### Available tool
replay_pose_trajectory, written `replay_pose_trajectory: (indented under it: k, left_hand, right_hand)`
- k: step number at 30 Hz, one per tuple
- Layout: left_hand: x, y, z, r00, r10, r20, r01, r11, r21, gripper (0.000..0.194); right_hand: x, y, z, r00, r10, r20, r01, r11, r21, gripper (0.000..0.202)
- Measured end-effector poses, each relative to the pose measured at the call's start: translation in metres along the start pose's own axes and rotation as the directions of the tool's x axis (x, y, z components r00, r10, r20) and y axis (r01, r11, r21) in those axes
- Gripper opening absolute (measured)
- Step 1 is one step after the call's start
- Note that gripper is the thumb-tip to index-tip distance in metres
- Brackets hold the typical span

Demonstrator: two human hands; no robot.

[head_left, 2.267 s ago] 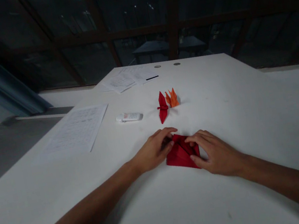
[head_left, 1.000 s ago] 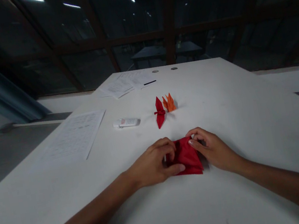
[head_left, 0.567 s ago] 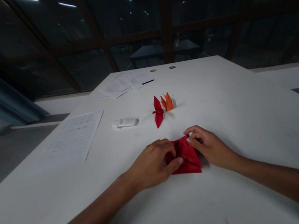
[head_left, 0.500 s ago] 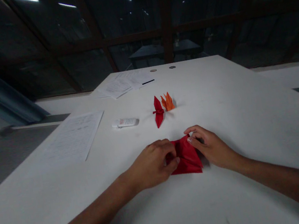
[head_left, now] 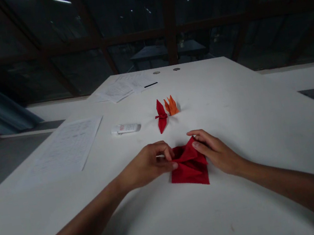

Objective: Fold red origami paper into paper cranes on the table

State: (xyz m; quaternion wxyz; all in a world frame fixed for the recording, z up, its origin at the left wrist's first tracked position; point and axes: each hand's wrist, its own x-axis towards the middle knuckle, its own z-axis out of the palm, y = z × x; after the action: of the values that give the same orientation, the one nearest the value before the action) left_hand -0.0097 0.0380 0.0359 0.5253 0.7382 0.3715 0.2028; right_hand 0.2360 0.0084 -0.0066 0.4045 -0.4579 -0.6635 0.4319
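Observation:
Between my hands a folded sheet of red origami paper (head_left: 190, 173) rests on the white table (head_left: 252, 118). Its upper layer is lifted and creased, with a dark hollow behind it. My left hand (head_left: 153, 161) pinches the paper's left upper edge between thumb and fingers. At the upper right corner, my right hand (head_left: 214, 149) has the paper between its thumb and bent fingers. Just beyond them stand a red paper crane (head_left: 161, 117) and an orange paper crane (head_left: 172, 106), close beside each other.
A white bottle-like item (head_left: 125, 129) with printing lies left of the cranes. Printed sheets (head_left: 66, 147) lie at the left edge, and more papers (head_left: 119, 88) are at the far left, near a thin black strip (head_left: 151, 84). Dark windows (head_left: 131, 14) stand behind the table.
My left hand has drawn left and lifted the upper layer, so the paper opens more and shows its lower flap. My right hand stays at the corner. The view has shifted slightly.

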Motion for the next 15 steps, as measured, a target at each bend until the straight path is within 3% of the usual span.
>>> replay_pose_trajectory:
  k: [6, 10, 12, 15]
  left_hand:
    - [0.002, -0.003, 0.004, 0.988, -0.133, -0.075, 0.102, 0.942, -0.321, 0.033]
    - [0.004, -0.002, 0.006, 0.969, -0.209, -0.133, 0.117, 0.857, -0.501, 0.028]
    - [0.004, -0.003, 0.008, 0.958, -0.184, -0.219, 0.076, 0.902, -0.426, 0.022]
    - [0.004, -0.002, 0.014, 0.942, -0.118, -0.315, 0.070, 0.985, -0.158, 0.023]
  right_hand:
    - [0.000, 0.002, -0.001, 1.000, 0.009, -0.012, -0.010, 0.998, -0.058, 0.046]
    - [0.001, 0.005, 0.002, 0.999, -0.021, -0.040, 0.022, 1.000, 0.018, 0.046]
    - [0.002, 0.007, 0.004, 0.999, -0.017, -0.033, 0.018, 0.999, 0.049, 0.047]
    - [0.002, 0.008, 0.006, 1.000, -0.015, -0.022, 0.015, 1.000, 0.012, 0.038]
